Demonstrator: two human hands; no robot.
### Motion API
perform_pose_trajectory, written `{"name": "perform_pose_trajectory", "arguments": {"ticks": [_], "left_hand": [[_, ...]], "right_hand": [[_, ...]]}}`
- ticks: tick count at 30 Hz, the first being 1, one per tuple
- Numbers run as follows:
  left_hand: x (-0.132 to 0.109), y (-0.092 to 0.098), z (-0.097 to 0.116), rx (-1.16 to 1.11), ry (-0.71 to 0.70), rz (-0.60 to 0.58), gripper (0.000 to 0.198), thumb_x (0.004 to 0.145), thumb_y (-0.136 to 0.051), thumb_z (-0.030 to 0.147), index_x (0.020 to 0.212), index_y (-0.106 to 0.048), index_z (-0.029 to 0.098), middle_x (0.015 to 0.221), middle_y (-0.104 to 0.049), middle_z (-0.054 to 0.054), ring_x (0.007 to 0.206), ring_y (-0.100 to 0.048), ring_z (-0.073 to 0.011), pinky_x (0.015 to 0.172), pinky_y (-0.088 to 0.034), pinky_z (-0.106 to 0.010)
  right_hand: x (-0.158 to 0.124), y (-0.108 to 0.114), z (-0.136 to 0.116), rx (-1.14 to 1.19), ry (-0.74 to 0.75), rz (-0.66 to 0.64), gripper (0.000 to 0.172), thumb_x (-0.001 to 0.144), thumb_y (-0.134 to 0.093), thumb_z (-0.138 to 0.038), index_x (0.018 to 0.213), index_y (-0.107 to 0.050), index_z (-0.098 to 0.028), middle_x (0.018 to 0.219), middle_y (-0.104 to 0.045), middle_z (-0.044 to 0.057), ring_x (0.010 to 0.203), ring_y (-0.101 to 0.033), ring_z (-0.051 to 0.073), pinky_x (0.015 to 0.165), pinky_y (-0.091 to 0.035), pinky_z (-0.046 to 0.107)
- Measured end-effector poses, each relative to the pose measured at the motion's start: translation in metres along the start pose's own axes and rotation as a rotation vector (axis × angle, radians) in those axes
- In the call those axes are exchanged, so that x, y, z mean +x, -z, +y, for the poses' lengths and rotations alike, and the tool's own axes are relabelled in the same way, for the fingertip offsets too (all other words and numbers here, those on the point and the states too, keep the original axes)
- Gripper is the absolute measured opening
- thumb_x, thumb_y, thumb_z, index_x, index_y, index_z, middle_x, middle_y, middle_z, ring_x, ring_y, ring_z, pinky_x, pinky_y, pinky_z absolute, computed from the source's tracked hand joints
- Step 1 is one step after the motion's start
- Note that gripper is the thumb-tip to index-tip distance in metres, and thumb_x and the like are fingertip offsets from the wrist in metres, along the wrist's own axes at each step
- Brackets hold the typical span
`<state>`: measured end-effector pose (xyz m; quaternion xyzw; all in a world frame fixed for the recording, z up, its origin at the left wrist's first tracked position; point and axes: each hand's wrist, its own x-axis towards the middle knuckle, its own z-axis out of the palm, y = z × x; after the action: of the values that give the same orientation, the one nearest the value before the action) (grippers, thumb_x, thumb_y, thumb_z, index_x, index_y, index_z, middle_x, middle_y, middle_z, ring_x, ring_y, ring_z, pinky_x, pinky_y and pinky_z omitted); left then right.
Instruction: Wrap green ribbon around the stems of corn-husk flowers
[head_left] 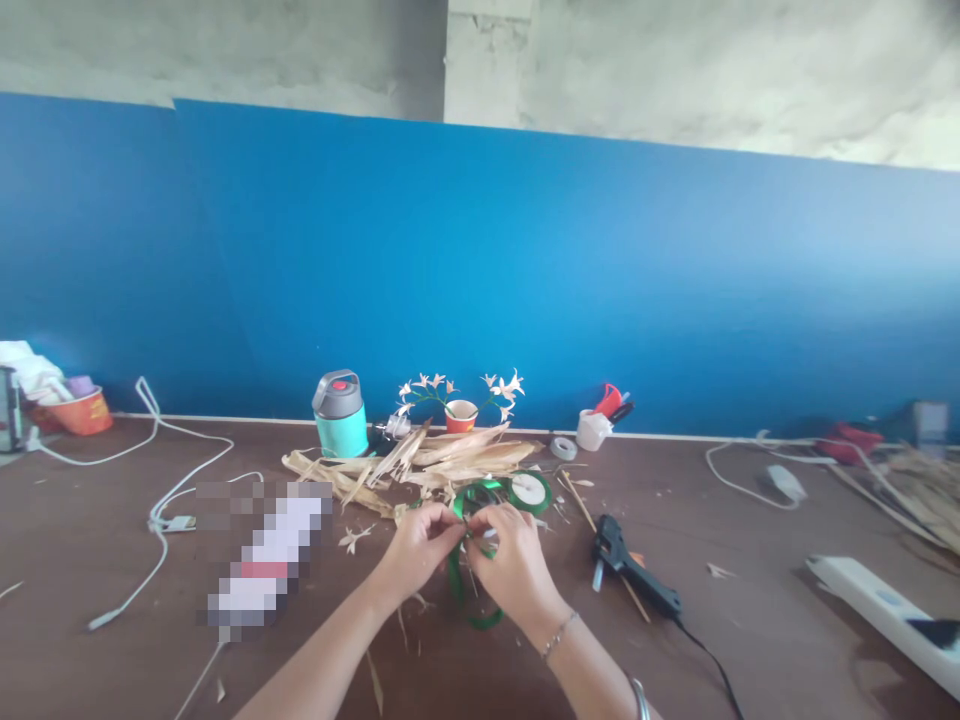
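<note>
My left hand [417,548] and my right hand [512,560] meet above the brown table [750,650], fingers pinched together on a green ribbon [459,590]. The ribbon loops down between my wrists and runs up to a green ribbon roll [528,490] lying just behind my hands. A small pale piece sits between my fingertips; I cannot make out what it is. Dried corn husks [420,462] are heaped right behind the roll.
A black glue gun [634,572] with its cord lies right of my hands. Behind stand a teal flask [340,414], a cup of husk flowers [460,413], a white tape roll [563,448] and a white cup [592,430]. White cables [169,490] trail left; a power strip [885,610] lies right.
</note>
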<state>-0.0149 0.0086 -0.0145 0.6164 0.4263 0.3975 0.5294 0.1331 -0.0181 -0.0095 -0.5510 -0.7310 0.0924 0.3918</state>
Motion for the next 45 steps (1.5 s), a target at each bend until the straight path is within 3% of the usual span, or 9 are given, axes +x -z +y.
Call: {"name": "perform_pose_trajectory", "arguments": {"ticks": [5,11,19,23,27,30,33,37,45], "left_hand": [[0.003,0.0,-0.006,-0.001,0.073,0.006,0.031,0.068,-0.062,0.045,0.071,-0.062,0.015,0.043,-0.049,0.006,0.036,-0.042,-0.0083,0.037,-0.029,-0.019],[0.003,-0.003,-0.007,-0.045,0.108,0.099,0.028,0.071,-0.06,0.042,0.066,-0.061,0.014,0.039,-0.049,0.006,0.036,-0.044,-0.0087,0.04,-0.032,-0.019],[0.002,-0.002,-0.003,-0.119,0.165,0.123,0.03,0.065,-0.065,0.044,0.065,-0.062,0.014,0.038,-0.049,0.006,0.036,-0.043,-0.0079,0.039,-0.032,-0.019],[0.002,-0.001,-0.001,-0.307,0.268,0.102,0.032,0.058,-0.072,0.042,0.055,-0.057,0.014,0.037,-0.042,0.008,0.034,-0.035,-0.0044,0.036,-0.025,-0.017],[0.002,0.002,-0.001,-0.392,0.36,0.036,0.028,0.054,-0.076,0.035,0.059,-0.061,0.012,0.039,-0.039,0.009,0.036,-0.032,-0.002,0.035,-0.02,-0.015],[0.002,0.003,-0.001,-0.423,0.388,-0.008,0.026,0.054,-0.077,0.03,0.054,-0.06,0.011,0.038,-0.039,0.009,0.034,-0.033,-0.0013,0.033,-0.02,-0.013],[0.002,0.002,-0.003,-0.584,0.509,0.037,0.022,0.053,-0.078,0.019,0.052,-0.057,0.012,0.04,-0.045,0.008,0.033,-0.038,0.0,0.031,-0.025,-0.01],[0.003,0.003,-0.003,-0.758,0.687,0.114,0.015,0.06,-0.073,0.007,0.058,-0.058,0.011,0.044,-0.051,0.007,0.031,-0.042,0.0012,0.028,-0.028,-0.005],[0.006,0.01,0.007,-0.83,0.795,0.1,0.016,0.078,-0.058,0.008,0.062,-0.058,0.008,0.04,-0.048,0.006,0.026,-0.041,0.0015,0.026,-0.03,-0.003]], "right_hand": [[-0.001,0.001,0.001,-0.12,0.07,0.051,0.012,0.07,-0.057,-0.009,0.063,-0.059,-0.019,0.065,-0.062,0.0,0.072,-0.055,0.016,0.076,-0.03,0.031],[0.001,0.004,-0.002,-0.195,0.087,0.075,0.013,0.073,-0.057,-0.011,0.063,-0.06,-0.019,0.063,-0.063,0.0,0.072,-0.056,0.016,0.076,-0.028,0.032],[0.001,0.004,-0.001,-0.219,0.137,0.071,0.015,0.075,-0.055,-0.01,0.064,-0.059,-0.02,0.062,-0.062,0.0,0.073,-0.055,0.016,0.078,-0.027,0.031],[0.0,0.002,0.0,-0.212,0.16,0.075,0.015,0.073,-0.055,-0.007,0.064,-0.057,-0.019,0.062,-0.062,-0.001,0.072,-0.054,0.016,0.078,-0.026,0.032],[0.0,0.001,0.001,-0.212,0.184,0.077,0.015,0.071,-0.056,-0.006,0.063,-0.055,-0.019,0.062,-0.062,-0.001,0.072,-0.054,0.016,0.078,-0.026,0.032],[0.0,0.001,0.0,-0.217,0.201,0.082,0.015,0.071,-0.055,-0.006,0.064,-0.055,-0.019,0.064,-0.061,-0.001,0.073,-0.053,0.016,0.079,-0.027,0.032],[0.0,0.001,-0.001,-0.223,0.214,0.073,0.015,0.071,-0.055,-0.006,0.065,-0.054,-0.019,0.065,-0.06,-0.001,0.074,-0.052,0.016,0.079,-0.027,0.032],[-0.001,0.0,0.0,-0.232,0.228,0.073,0.014,0.071,-0.055,-0.007,0.065,-0.052,-0.019,0.065,-0.059,-0.001,0.074,-0.051,0.016,0.079,-0.027,0.032],[-0.001,-0.004,0.004,-0.273,0.285,0.098,0.015,0.071,-0.055,-0.006,0.065,-0.05,-0.019,0.065,-0.057,-0.001,0.073,-0.049,0.016,0.078,-0.027,0.032]]}}
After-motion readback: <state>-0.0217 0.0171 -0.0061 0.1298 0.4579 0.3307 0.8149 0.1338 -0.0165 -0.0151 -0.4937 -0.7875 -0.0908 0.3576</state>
